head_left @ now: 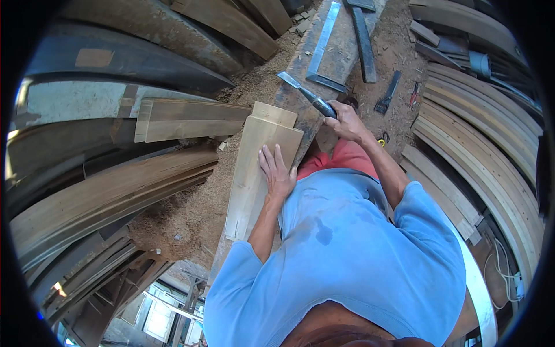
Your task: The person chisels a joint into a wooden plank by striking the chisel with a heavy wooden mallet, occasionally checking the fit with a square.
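My right hand (347, 122) is wrapped round the dark handle of a chisel (315, 99), its bright blade pointing up and left over the wooden bench. My left hand (277, 173) lies flat, fingers stretched, on a pale wooden board (248, 179). The board's far end is cut to a narrower stepped tenon (274, 114). It rests lengthwise along the bench, left of my body. The chisel's edge is apart from the board. Beyond the chisel, a metal try square (322, 49) lies on the bench, with a dark-handled hammer (364, 49) next to it.
A second wide chisel-like tool (388, 92) and red-handled pliers (414, 93) lie on the right on the sawdust-covered ground. Stacked boards (474, 127) line the right side. More planks (115, 185) and a board pair (193, 120) stand at left. Shavings (179, 231) cover the floor.
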